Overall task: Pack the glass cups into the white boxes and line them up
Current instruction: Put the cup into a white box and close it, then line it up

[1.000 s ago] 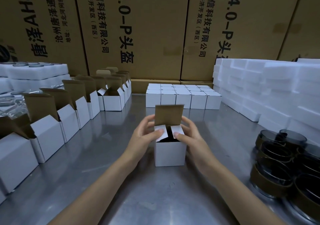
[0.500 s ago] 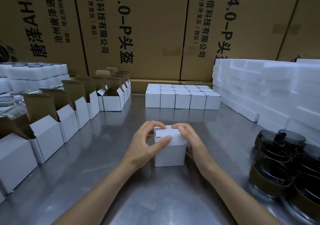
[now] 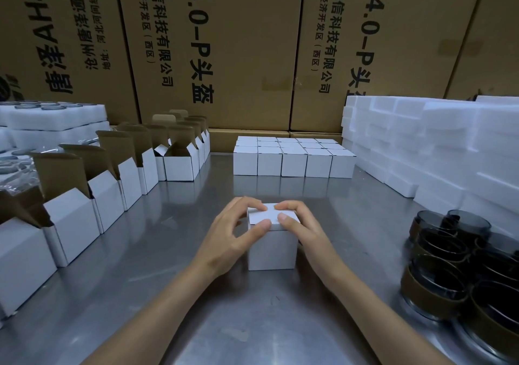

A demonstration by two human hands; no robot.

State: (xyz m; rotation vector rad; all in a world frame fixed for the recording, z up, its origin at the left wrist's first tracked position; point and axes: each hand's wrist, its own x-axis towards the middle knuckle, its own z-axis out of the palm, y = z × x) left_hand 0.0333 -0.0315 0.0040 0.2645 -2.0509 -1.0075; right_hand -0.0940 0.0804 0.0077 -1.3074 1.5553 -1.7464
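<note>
At the frame's centre both hands, left hand (image 3: 230, 234) and right hand (image 3: 302, 228), curl their fingers over the box (image 3: 272, 242) on the table (image 3: 196, 294), pressing its lid shut, likely so it can join the closed boxes (image 3: 293, 158) behind.

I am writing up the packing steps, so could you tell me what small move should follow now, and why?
Probably slide the box forward to join the closed boxes at the back: its lid looks shut under the left hand and right hand.
</note>
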